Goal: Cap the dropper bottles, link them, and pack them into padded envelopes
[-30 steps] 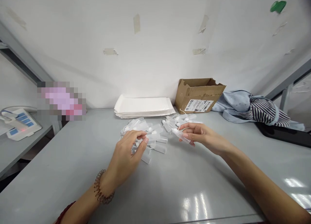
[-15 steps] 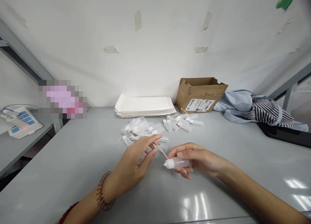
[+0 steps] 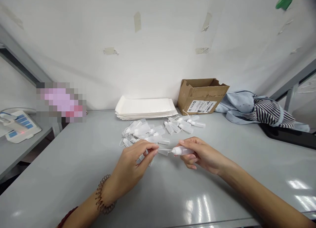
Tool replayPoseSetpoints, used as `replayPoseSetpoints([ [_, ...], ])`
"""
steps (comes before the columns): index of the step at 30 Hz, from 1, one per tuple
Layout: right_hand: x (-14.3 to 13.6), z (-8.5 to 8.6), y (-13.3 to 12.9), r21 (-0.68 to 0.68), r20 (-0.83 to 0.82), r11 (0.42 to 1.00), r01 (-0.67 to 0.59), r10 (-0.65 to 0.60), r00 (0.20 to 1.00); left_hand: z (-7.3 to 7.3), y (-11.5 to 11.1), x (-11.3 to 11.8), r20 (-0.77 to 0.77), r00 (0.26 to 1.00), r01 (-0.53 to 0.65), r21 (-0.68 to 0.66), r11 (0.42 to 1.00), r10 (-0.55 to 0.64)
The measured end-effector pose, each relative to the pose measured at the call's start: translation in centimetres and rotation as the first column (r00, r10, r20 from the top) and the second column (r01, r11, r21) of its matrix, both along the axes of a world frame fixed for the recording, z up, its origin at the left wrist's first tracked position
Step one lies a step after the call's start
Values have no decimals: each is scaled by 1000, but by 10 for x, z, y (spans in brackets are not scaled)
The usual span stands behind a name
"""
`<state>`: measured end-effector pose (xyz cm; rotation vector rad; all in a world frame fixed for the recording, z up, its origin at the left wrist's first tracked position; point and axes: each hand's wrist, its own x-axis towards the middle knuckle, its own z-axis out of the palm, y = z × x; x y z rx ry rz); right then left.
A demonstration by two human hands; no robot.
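Note:
My right hand is closed around a small translucent squeeze bottle. The bottle lies nearly level, its white top and thin needle-like tip pointing left. My left hand has its thumb and index finger pinched at the end of the bottle's thin white cap strap, which runs between both hands. Any cap at that end is hidden by the fingertips. Behind my hands lies a pile of similar bottles with looped straps, partly covered by my left hand. A smaller group of these bottles sits to its right.
A stack of white envelopes lies against the wall. Beside it stands an open cardboard box. Blue and striped cloth rests on a black object at the right. A white-and-blue device sits on the left side surface.
The bottle has risen slightly and turned closer to level in my right hand. My left fingers have closed from a loose spread into a pinch at the strap's end.

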<state>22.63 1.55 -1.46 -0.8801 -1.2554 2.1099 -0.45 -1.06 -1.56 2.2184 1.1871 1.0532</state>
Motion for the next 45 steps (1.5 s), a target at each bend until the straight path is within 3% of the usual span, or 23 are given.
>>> replayPoseSetpoints([
  [8,2,-3,3,-17,-21,999,46,-46,999,5,1,1,-9,999,-40,-45,998,40],
  [18,0,-3,1,40,2,996,73,-74,997,16,-5,2,60,998,43,-112,993,-36],
  [45,-10,-1,-8,177,158,977,122,-151,976,10,-8,3,91,991,112,-124,986,-101],
])
